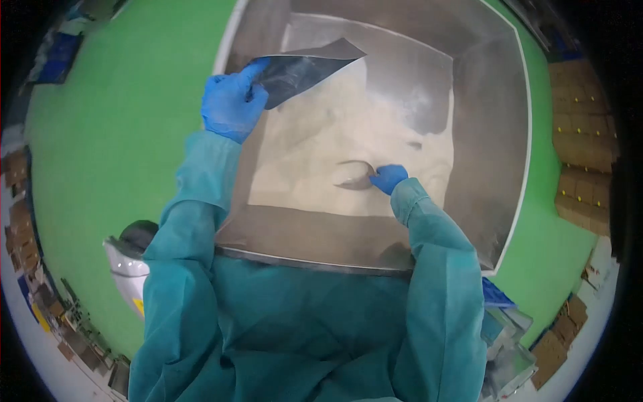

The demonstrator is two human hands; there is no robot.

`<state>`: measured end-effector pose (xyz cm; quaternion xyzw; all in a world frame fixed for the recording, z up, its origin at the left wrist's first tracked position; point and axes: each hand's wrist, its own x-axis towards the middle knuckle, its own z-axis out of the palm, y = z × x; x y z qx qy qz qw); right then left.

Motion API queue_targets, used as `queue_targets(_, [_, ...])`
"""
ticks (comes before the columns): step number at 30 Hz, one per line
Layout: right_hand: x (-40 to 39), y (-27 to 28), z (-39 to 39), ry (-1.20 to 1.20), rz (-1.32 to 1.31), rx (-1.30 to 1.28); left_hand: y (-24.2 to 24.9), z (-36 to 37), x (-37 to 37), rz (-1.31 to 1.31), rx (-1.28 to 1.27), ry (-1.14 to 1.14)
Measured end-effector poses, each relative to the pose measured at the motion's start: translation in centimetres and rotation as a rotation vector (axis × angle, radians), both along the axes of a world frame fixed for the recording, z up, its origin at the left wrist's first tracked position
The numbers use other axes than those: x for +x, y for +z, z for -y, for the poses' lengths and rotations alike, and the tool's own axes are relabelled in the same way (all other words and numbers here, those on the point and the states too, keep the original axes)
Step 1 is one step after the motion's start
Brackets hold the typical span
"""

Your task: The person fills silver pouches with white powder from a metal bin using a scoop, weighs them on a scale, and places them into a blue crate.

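In a blue glove, my left hand (pixel 234 100) grips one end of a dark grey pouch (pixel 301 74), thumb and fingers closed on its edge. The pouch hangs tilted over the left side of a large metal bin (pixel 485 154). Pale cream powder (pixel 301 161) covers much of the bin's floor. My right hand (pixel 388 178), also gloved in blue, is closed around the near end of a metal scoop (pixel 358 179). The scoop's bowl lies in the powder and appears to hold some of it. The handle is hidden by my fingers.
Green floor (pixel 114 134) surrounds the bin. Stacked cardboard boxes (pixel 583 127) stand at the far right. A white and black object (pixel 127 258) is beside my left elbow. Clear plastic containers (pixel 509 362) sit by my right elbow. Shelved goods line the left edge.
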<state>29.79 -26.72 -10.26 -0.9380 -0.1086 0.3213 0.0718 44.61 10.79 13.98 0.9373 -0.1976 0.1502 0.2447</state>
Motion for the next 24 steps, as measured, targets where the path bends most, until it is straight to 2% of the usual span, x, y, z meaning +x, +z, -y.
queue_targets(1, [0.1, 2.6, -0.3, 0.033, 0.061, -0.104, -0.2, 0.5, 0.1, -0.016, 0.018, -0.043])
queue_targets(2, [0.1, 3.4, 0.8, 0.011, 0.142, -0.103, -0.6, 1.0, 0.3, -0.030, 0.031, -0.093])
queue_targets(3, [0.4, 5.6, 2.1, 0.000, 0.145, -0.168, -0.9, 1.6, 0.1, -0.060, -0.086, -0.136])
queue_targets(6, [0.3, 9.1, 9.2, -0.171, 0.199, -0.437, -1.1, 3.4, -0.1, -0.405, -0.183, 0.069])
queue_targets(7, [0.4, 9.6, 12.1, -0.204, 0.130, -0.517, -1.5, 3.7, 0.1, -0.442, -0.207, 0.122])
queue_targets(9, [0.2, 10.0, 16.7, -0.255, 0.163, -0.581, -1.5, 4.3, 0.5, -0.430, -0.188, 0.100])
queue_targets(10, [-0.6, 9.4, 18.9, -0.332, 0.188, -0.571, -1.2, 4.5, 0.6, -0.422, -0.173, 0.090])
queue_targets(12, [-1.4, 6.3, 22.4, -0.490, 0.247, -0.539, -1.5, 3.9, 1.5, -0.359, -0.364, 0.063])
queue_targets(13, [-1.8, 4.7, 22.5, -0.507, 0.236, -0.541, -1.9, 3.2, 1.8, -0.333, -0.455, 0.048])
queue_targets(15, [-3.7, 1.6, 22.4, -0.533, 0.193, -0.549, -0.2, 1.2, 2.8, -0.382, -0.442, 0.072])
queue_targets(18, [-9.5, -5.9, 22.7, -0.229, 0.302, -0.683, -1.7, -1.8, 4.0, -0.362, -0.491, 0.033])
queue_targets(19, [-9.3, -3.1, 19.3, -0.484, 0.185, -0.491, -2.2, -2.3, 4.4, -0.337, -0.517, 0.007])
queue_targets(21, [-11.5, -2.3, 15.1, -0.656, 0.088, -0.253, -1.3, -0.4, 3.9, -0.151, -0.617, -0.012])
queue_targets(24, [-14.4, -6.6, 13.4, -0.545, -0.184, -0.207, -1.4, 0.7, 4.5, -0.068, -0.562, -0.019])
